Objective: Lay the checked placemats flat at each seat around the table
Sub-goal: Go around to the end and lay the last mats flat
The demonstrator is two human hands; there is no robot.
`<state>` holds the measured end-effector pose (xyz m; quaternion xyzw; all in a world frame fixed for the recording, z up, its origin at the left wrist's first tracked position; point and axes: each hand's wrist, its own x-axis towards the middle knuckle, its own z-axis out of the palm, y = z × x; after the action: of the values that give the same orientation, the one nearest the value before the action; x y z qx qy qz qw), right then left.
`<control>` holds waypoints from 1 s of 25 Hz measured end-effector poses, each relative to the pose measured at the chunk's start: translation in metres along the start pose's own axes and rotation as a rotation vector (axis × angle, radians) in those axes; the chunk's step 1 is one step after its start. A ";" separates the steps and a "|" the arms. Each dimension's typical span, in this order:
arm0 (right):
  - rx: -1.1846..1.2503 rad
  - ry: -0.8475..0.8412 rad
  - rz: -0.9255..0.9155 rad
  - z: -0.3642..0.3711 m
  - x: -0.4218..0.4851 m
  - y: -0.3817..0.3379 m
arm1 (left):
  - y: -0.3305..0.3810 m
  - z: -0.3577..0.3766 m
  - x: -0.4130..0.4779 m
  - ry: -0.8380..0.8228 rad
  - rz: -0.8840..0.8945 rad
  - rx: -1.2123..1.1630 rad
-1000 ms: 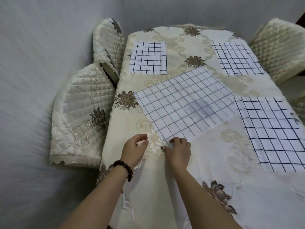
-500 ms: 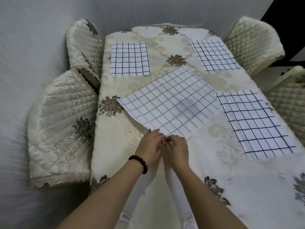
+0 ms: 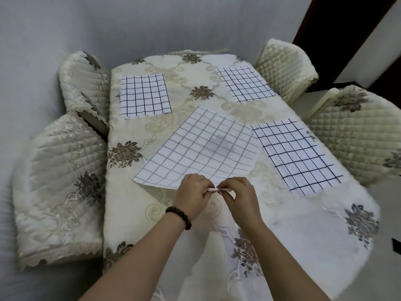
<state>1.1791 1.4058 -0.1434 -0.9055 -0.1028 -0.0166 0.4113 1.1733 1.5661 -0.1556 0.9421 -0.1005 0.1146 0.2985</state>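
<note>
A large checked placemat (image 3: 201,148) lies askew in the middle of the table (image 3: 303,235), its near corner lifted. My left hand (image 3: 192,195) and my right hand (image 3: 240,197) meet at that corner, and both pinch its edge between thumb and fingers. Three more checked placemats lie flat: one at the far left seat (image 3: 144,95), one at the far right seat (image 3: 245,83), one at the near right seat (image 3: 295,155).
The table wears a cream embroidered cloth with brown flowers. Quilted covered chairs stand around it: two on the left (image 3: 58,183) (image 3: 84,83), two on the right (image 3: 284,68) (image 3: 358,133). A grey wall is behind; a dark doorway (image 3: 338,29) opens at the far right.
My left hand came over to join the right at the mat's near corner. Both now pinch it, and the corner is raised. The camera pulled back and swung right.
</note>
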 end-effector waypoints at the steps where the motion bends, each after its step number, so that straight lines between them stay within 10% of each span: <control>1: -0.010 -0.011 0.001 -0.007 0.000 0.001 | 0.002 -0.001 -0.001 0.012 -0.001 -0.011; 16: 0.663 0.172 0.250 -0.135 -0.029 0.033 | -0.028 -0.044 -0.063 0.163 -0.271 0.056; 25: 0.766 0.262 0.270 -0.166 -0.016 0.032 | -0.013 -0.085 -0.040 0.341 -0.581 -0.720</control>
<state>1.1792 1.2588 -0.0590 -0.6828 0.0710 -0.0379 0.7261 1.1255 1.6308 -0.1057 0.7361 0.1835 0.1374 0.6369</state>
